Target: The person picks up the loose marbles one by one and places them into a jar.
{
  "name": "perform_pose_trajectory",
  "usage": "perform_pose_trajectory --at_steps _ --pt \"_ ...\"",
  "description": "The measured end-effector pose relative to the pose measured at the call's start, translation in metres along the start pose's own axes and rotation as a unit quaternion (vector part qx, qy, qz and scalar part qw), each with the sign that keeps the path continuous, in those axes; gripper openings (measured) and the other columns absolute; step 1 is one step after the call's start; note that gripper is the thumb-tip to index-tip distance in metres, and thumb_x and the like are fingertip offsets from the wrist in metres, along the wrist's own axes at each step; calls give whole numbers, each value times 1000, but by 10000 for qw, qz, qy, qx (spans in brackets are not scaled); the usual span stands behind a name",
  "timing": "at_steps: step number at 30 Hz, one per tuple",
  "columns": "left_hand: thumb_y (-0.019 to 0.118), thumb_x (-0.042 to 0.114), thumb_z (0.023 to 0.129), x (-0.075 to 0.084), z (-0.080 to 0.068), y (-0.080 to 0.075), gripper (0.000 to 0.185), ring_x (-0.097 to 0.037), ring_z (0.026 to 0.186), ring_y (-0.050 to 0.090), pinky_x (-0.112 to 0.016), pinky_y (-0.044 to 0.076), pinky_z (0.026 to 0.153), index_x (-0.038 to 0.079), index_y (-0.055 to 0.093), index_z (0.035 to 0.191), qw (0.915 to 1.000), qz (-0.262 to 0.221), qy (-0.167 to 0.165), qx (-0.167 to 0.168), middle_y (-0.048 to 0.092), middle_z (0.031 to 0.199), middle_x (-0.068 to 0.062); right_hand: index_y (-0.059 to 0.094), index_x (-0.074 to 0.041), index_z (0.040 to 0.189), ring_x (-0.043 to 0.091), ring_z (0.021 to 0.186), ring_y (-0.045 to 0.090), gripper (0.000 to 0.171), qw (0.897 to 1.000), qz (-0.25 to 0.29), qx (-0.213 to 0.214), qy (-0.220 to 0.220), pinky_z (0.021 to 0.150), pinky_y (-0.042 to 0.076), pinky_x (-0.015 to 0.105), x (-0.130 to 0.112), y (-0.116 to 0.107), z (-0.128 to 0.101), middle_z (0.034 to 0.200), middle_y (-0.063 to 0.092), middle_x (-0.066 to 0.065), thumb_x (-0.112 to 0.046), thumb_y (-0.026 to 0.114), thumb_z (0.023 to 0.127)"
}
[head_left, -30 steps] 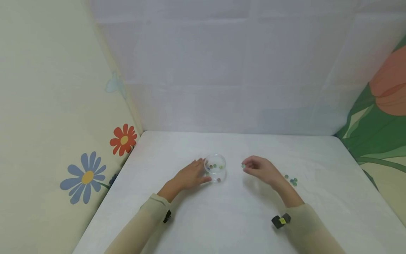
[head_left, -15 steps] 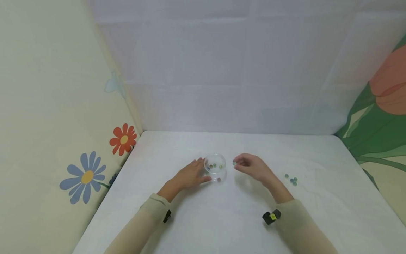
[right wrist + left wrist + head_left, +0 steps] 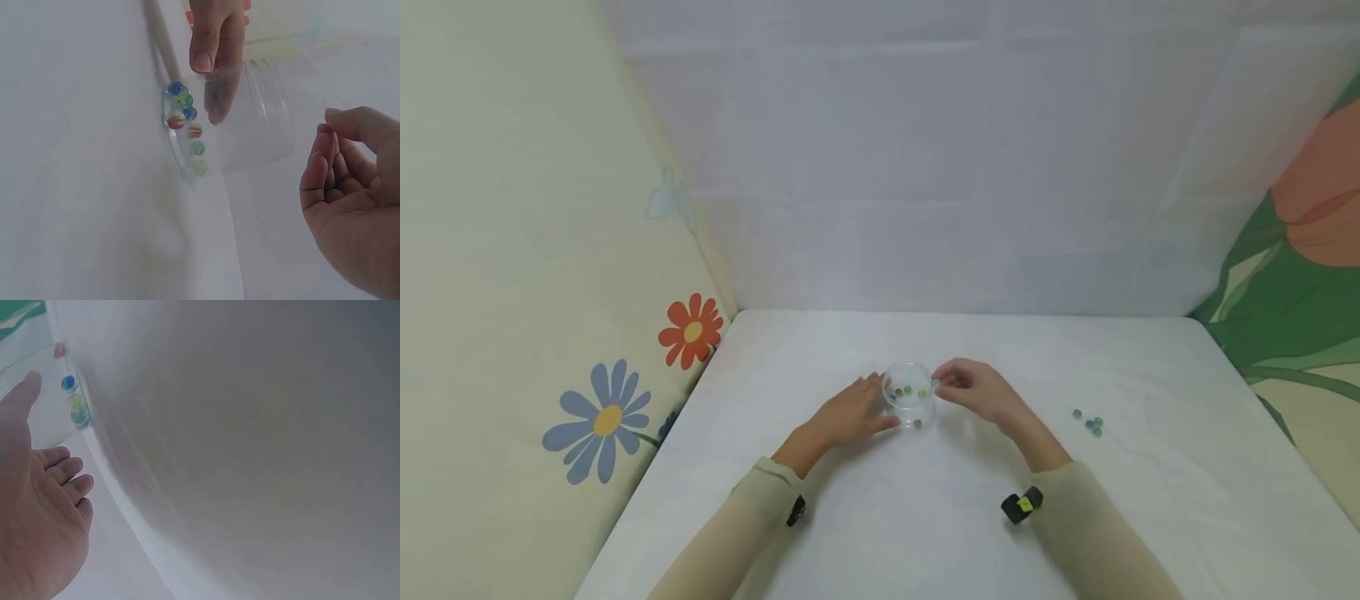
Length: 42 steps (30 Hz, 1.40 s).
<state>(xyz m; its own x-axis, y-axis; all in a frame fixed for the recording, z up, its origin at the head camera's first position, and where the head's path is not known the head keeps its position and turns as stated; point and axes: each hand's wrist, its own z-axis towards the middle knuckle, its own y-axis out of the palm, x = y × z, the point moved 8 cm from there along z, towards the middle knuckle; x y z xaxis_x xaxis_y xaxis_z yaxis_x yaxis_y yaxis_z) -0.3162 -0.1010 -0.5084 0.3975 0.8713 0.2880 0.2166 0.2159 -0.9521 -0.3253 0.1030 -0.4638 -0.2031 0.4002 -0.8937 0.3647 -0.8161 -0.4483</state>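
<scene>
- A white surface [image 3: 925,517] is enclosed by a pale back wall and flower-printed side panels.
- A clear jar [image 3: 910,395] stands upright near the middle of the surface, well apart from all its edges. Several marbles [image 3: 185,125] lie on its bottom.
- Left hand [image 3: 848,414]: rests palm-down on the surface at the jar's left side. Its fingers [image 3: 876,385] are straight and relaxed and touch the jar wall; the thumb lies along the jar's near side.
- Right hand [image 3: 973,388]: raised at the jar's right rim, wrist off the surface. Its fingers [image 3: 328,162] are curled. In the head view a green marble [image 3: 935,382] shows at the fingertips, just at the rim; the pinch itself cannot be told from the wrist view.
- A small cluster of loose marbles [image 3: 1090,422] lies on the surface to the right, well apart from the jar.
- Open surface extends in front of the hands and behind the jar to the back wall.
</scene>
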Motion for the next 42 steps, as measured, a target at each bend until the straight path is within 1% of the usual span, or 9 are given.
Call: perform_pose_trajectory --at_steps 6,11,19,23,26,30,35,39,42 --pt "53 63 98 -1 0 1 93 -33 153 24 -44 19 127 -2 25 158 10000 31 35 -17 26 164 -20 69 -10 117 18 99 66 24 10000 25 3 47 93 57 39 -4 6 5 102 70 2 -18 71 95" --pt "54 62 98 0 1 1 92 -34 152 26 -45 19 127 -3 27 157 9999 56 120 48 29 163 -21 69 -10 117 17 98 65 23 10000 4 30 34 91 56 37 -5 9 9 102 70 2 -17 71 95" --pt "55 60 98 0 1 1 91 -35 152 26 -46 20 126 -4 28 157 9999 34 150 55 29 162 -22 68 -5 121 17 97 64 27 10000 -35 15 89 90 56 37 -5 11 11 102 69 2 -16 69 96" --pt "55 59 99 0 1 1 90 -34 152 26 -45 19 127 -4 28 157 9999 34 123 28 28 163 -22 68 -5 121 17 97 65 27 9998 -99 29 166 90 56 38 -3 10 11 101 70 2 -17 69 97" --pt "55 59 99 0 1 1 89 -35 152 26 -45 19 127 -3 28 157 10000 -5 94 17 28 163 -22 68 -7 121 17 98 65 26 9997 -133 18 180 91 56 39 -2 6 8 102 70 2 -17 69 97" --pt "55 59 99 1 1 0 89 -35 152 26 -47 20 126 -3 29 157 10000 -42 74 8 29 163 -22 68 -10 121 18 98 64 26 9996 -268 -48 74 90 56 37 -1 -1 2 103 69 2 -18 69 97" --pt "54 61 98 2 1 -1 89 -35 152 26 -47 20 126 -1 28 158 10000 13 56 -23 28 163 -21 66 -7 125 19 96 63 29 9984 -527 -142 -139 86 54 34 3 -16 -9 102 69 3 -18 68 98" --pt "54 61 98 2 1 0 90 -35 152 26 -46 20 126 -2 29 157 10000 55 76 -10 29 163 -21 66 -8 125 18 96 63 29 9977 -642 -73 -212 84 54 33 10 -29 -17 102 69 3 -18 68 98" --pt "54 61 98 2 0 0 90 -35 152 26 -46 19 127 -2 29 157 9999 82 94 5 29 162 -22 67 -8 124 18 95 63 29 9979 -627 21 -179 83 54 32 16 -38 -23 102 69 4 -19 69 98"
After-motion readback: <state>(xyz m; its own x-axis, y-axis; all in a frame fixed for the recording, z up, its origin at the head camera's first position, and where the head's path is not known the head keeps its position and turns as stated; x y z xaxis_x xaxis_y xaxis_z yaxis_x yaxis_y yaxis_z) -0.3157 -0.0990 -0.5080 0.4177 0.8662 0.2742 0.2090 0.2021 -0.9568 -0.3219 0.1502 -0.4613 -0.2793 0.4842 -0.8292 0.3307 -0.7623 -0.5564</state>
